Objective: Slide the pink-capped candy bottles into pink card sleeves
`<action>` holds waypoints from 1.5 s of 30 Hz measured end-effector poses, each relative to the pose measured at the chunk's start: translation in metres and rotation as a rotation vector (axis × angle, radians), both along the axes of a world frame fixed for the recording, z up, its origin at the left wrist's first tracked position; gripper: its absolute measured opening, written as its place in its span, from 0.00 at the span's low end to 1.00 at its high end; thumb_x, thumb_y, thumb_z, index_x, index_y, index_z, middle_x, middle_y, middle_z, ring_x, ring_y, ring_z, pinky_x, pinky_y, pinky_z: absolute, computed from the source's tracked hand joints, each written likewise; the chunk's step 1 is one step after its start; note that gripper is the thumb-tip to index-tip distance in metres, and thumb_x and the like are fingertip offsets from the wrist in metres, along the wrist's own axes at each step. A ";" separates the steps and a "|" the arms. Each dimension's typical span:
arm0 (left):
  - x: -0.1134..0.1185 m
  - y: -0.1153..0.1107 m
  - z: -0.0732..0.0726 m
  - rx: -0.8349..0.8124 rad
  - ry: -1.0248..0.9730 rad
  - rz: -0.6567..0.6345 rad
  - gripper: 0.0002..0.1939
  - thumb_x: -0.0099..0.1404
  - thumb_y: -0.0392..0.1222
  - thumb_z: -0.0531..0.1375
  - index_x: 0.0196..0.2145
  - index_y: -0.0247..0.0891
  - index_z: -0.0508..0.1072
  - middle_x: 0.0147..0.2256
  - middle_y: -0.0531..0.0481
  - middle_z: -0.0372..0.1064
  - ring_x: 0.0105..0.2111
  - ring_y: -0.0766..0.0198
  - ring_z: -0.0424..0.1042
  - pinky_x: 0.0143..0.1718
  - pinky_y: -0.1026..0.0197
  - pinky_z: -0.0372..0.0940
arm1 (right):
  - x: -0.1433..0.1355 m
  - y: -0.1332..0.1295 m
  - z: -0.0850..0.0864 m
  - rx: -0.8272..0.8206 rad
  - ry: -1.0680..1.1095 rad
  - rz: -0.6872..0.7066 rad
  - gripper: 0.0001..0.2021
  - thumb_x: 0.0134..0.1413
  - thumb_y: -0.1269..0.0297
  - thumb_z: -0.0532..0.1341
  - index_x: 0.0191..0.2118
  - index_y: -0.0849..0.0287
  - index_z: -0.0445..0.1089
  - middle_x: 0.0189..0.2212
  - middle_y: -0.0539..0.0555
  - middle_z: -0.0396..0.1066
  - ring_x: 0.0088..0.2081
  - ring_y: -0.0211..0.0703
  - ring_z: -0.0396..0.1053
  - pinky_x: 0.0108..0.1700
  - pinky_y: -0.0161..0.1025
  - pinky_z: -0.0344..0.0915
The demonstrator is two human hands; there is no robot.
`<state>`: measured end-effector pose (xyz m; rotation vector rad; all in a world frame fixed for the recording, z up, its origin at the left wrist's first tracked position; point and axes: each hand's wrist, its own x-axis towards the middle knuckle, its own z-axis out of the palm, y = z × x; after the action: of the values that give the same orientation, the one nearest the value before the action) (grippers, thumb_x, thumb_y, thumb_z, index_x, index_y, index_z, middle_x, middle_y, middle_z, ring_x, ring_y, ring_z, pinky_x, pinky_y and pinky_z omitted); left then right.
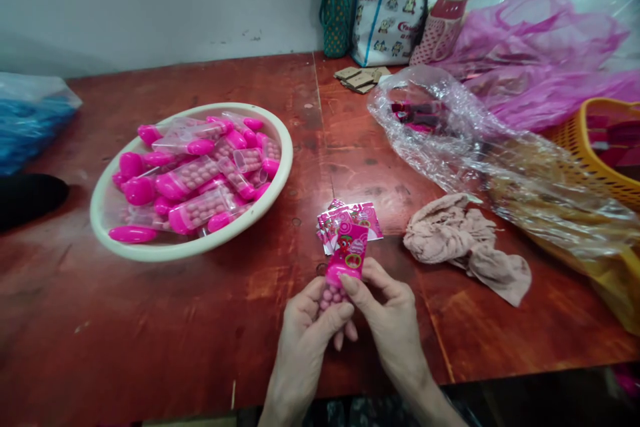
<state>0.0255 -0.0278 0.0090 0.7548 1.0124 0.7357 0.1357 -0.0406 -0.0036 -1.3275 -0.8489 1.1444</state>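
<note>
Left hand [306,328] clasps the tube [332,296], right hand [393,317] pinches its cap [334,273]; the label [352,244] points lengthwise away beyond the grip.

- Here's the clear tube [334,296], pink balls [327,298] inside, pink cap [336,273] pointing away, between left hand [306,330] and right hand [395,320]
- And there's the printed pink wrapper [353,245], extending beyond that cap

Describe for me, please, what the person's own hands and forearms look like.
The left hand and right hand are both ungloved, with bare wrists. No ring, watch or bracelet shows, and no sleeve covers the visible forearms.
</note>
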 end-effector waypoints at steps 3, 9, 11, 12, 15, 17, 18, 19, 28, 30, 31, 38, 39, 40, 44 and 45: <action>-0.003 0.004 0.002 -0.016 -0.017 -0.073 0.06 0.57 0.37 0.60 0.34 0.33 0.71 0.23 0.50 0.69 0.19 0.73 0.61 0.18 0.70 0.52 | 0.012 0.005 -0.001 -0.028 0.179 0.062 0.08 0.50 0.60 0.63 0.34 0.58 0.72 0.29 0.49 0.70 0.31 0.38 0.67 0.36 0.33 0.64; -0.003 0.005 0.003 -0.045 -0.023 -0.060 0.07 0.59 0.40 0.59 0.33 0.33 0.68 0.23 0.50 0.68 0.17 0.74 0.61 0.16 0.71 0.51 | 0.004 0.002 -0.003 -0.104 0.114 0.010 0.10 0.50 0.58 0.62 0.31 0.60 0.73 0.29 0.51 0.71 0.32 0.40 0.68 0.37 0.36 0.66; 0.000 0.003 0.004 -0.050 -0.013 0.028 0.09 0.60 0.42 0.58 0.37 0.35 0.66 0.21 0.54 0.64 0.16 0.75 0.58 0.14 0.72 0.49 | -0.006 -0.002 -0.003 -0.098 -0.022 -0.044 0.10 0.50 0.58 0.62 0.29 0.60 0.73 0.30 0.52 0.70 0.32 0.41 0.67 0.36 0.36 0.67; 0.001 0.003 0.004 -0.044 -0.002 0.072 0.10 0.61 0.42 0.57 0.39 0.36 0.64 0.20 0.56 0.62 0.15 0.75 0.58 0.14 0.72 0.49 | -0.010 -0.004 -0.002 -0.090 -0.060 -0.061 0.10 0.50 0.58 0.62 0.29 0.60 0.73 0.30 0.53 0.69 0.32 0.41 0.67 0.35 0.36 0.67; 0.005 0.002 0.005 -0.010 0.010 0.119 0.14 0.61 0.43 0.57 0.44 0.38 0.61 0.20 0.59 0.58 0.16 0.75 0.57 0.15 0.72 0.49 | -0.011 -0.005 -0.001 -0.081 -0.012 -0.042 0.10 0.51 0.58 0.61 0.29 0.59 0.73 0.32 0.53 0.70 0.29 0.40 0.68 0.30 0.35 0.68; 0.005 0.004 0.004 -0.006 -0.002 0.089 0.14 0.62 0.43 0.56 0.44 0.38 0.59 0.20 0.59 0.58 0.15 0.75 0.56 0.15 0.71 0.48 | -0.005 -0.002 -0.001 -0.084 0.068 0.000 0.10 0.51 0.58 0.61 0.33 0.60 0.73 0.32 0.53 0.71 0.29 0.40 0.69 0.30 0.35 0.68; 0.005 0.004 0.004 -0.006 -0.008 0.065 0.14 0.62 0.43 0.55 0.45 0.38 0.59 0.20 0.58 0.59 0.15 0.75 0.56 0.14 0.71 0.47 | -0.001 0.000 -0.001 -0.083 0.102 0.011 0.11 0.50 0.58 0.62 0.34 0.60 0.72 0.32 0.53 0.72 0.29 0.40 0.69 0.31 0.35 0.68; 0.005 0.004 0.003 -0.005 -0.010 0.039 0.15 0.62 0.43 0.55 0.46 0.39 0.58 0.21 0.57 0.61 0.15 0.75 0.57 0.14 0.71 0.46 | 0.003 0.002 -0.001 -0.087 0.137 0.014 0.11 0.49 0.58 0.63 0.35 0.61 0.72 0.30 0.53 0.73 0.29 0.40 0.69 0.32 0.35 0.68; 0.018 -0.009 0.006 0.128 0.133 0.207 0.27 0.56 0.40 0.62 0.53 0.43 0.58 0.22 0.58 0.64 0.14 0.75 0.55 0.14 0.71 0.53 | -0.005 0.007 0.004 -0.286 0.457 0.011 0.12 0.45 0.58 0.66 0.24 0.63 0.68 0.17 0.49 0.70 0.16 0.34 0.66 0.15 0.28 0.62; 0.021 -0.009 0.005 0.089 0.075 0.239 0.28 0.55 0.41 0.62 0.52 0.43 0.59 0.22 0.58 0.64 0.14 0.75 0.56 0.14 0.72 0.53 | -0.004 0.009 0.006 -0.290 0.421 0.060 0.13 0.45 0.57 0.66 0.26 0.63 0.68 0.17 0.49 0.70 0.13 0.34 0.65 0.12 0.29 0.61; 0.021 -0.007 0.004 0.057 0.035 0.237 0.27 0.56 0.43 0.62 0.52 0.43 0.59 0.22 0.58 0.63 0.15 0.74 0.57 0.13 0.72 0.53 | -0.002 0.010 0.007 -0.289 0.391 0.085 0.13 0.44 0.56 0.66 0.27 0.62 0.67 0.17 0.48 0.69 0.12 0.34 0.63 0.11 0.30 0.60; 0.011 0.013 -0.002 -0.117 -0.188 0.376 0.10 0.63 0.44 0.55 0.33 0.34 0.69 0.21 0.53 0.65 0.17 0.73 0.62 0.16 0.71 0.57 | 0.001 -0.003 0.006 0.000 -0.248 -0.011 0.12 0.53 0.58 0.60 0.42 0.58 0.67 0.39 0.54 0.69 0.39 0.43 0.68 0.41 0.38 0.66; 0.009 0.014 -0.003 -0.140 -0.206 0.424 0.09 0.62 0.43 0.56 0.32 0.33 0.69 0.24 0.51 0.67 0.20 0.72 0.65 0.20 0.71 0.60 | -0.003 -0.007 0.004 0.033 -0.337 -0.050 0.11 0.53 0.60 0.60 0.41 0.57 0.67 0.39 0.54 0.68 0.40 0.43 0.67 0.42 0.38 0.65; 0.009 0.015 -0.004 -0.163 -0.225 0.466 0.08 0.62 0.42 0.57 0.32 0.33 0.70 0.27 0.49 0.69 0.23 0.70 0.67 0.23 0.70 0.62 | -0.008 -0.010 0.002 0.052 -0.394 -0.067 0.09 0.52 0.62 0.61 0.40 0.57 0.67 0.38 0.53 0.67 0.40 0.42 0.66 0.42 0.37 0.64; 0.012 0.012 -0.006 -0.265 -0.305 0.549 0.08 0.60 0.41 0.59 0.36 0.33 0.71 0.30 0.48 0.69 0.28 0.68 0.69 0.29 0.67 0.65 | -0.024 -0.011 -0.006 0.026 -0.365 0.029 0.07 0.54 0.64 0.59 0.39 0.57 0.65 0.34 0.51 0.66 0.35 0.39 0.65 0.37 0.34 0.63; 0.013 0.010 -0.006 -0.271 -0.322 0.557 0.08 0.60 0.41 0.59 0.35 0.34 0.71 0.30 0.48 0.69 0.28 0.68 0.69 0.30 0.67 0.65 | -0.026 -0.009 -0.006 0.013 -0.341 0.055 0.06 0.55 0.65 0.58 0.38 0.58 0.65 0.33 0.51 0.66 0.34 0.39 0.65 0.37 0.34 0.63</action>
<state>0.0385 -0.0173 0.0033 0.1009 1.0046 1.1287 0.1099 -0.0492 -0.0097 -1.5211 -1.1427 0.9649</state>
